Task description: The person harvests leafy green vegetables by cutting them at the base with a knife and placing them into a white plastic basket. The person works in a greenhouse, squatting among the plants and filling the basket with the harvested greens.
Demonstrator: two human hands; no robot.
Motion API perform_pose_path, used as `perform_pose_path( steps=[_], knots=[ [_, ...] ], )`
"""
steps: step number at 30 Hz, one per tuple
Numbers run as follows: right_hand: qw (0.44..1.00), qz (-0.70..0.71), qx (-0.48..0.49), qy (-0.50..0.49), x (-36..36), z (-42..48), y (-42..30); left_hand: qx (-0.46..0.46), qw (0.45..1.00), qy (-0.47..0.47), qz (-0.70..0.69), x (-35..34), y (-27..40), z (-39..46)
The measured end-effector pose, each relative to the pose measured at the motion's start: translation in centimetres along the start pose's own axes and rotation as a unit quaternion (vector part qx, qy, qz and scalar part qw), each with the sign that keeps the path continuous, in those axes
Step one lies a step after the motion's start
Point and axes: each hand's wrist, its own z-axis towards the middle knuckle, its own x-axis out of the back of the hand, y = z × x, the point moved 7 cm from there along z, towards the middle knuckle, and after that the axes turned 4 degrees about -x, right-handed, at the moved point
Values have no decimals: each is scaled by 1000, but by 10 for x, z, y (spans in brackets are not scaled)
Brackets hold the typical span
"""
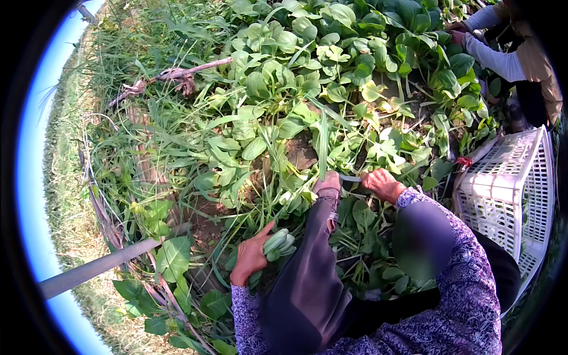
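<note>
My left hand [253, 256], low in the picture, is closed around a bunch of pale-stemmed leafy greens [278, 243], its index finger pointing out over the plants. My right hand [382, 183] grips a small knife [350, 178] whose blade points left, close to the shoe [329, 181] on my outstretched foot. The handle is hidden in my fist. Around the shoe grow broad-leaved green vegetables [255, 148] mixed with long grass [323, 146]. Cut or loose leafy plants [364, 215] lie to the right of my leg.
A white perforated plastic crate [490, 191] with a red tie [464, 161] stands at the right. Beyond it, another person's sleeved arms [495, 55] reach into the greens. A pole [102, 266] crosses the lower left, and a dry stalk [195, 70] lies at the upper left.
</note>
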Motion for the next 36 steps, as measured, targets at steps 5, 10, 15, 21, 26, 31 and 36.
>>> perform_pose_path(
  steps=[5,10,15,21,26,31,36],
  knots=[
    [994,-93,34,55,43,5,20,-47,982,67,-170,44,30,-4],
    [987,-43,59,141,113,12,67,-62,906,-27,-417,20,62,70],
    [981,178,-12,72,164,63,93,4,972,73,-221,16,10,165],
    [922,384,-9,56,82,111,51,81,911,-34,-404,-27,-27,170],
    [860,499,5,107,64,168,21,57,956,31,-285,-58,-62,156],
    [875,476,19,82,62,197,22,33,908,71,-412,-38,-27,155],
    [886,459,23,54,59,199,19,95,926,-3,-366,-65,-71,150]
  ],
)
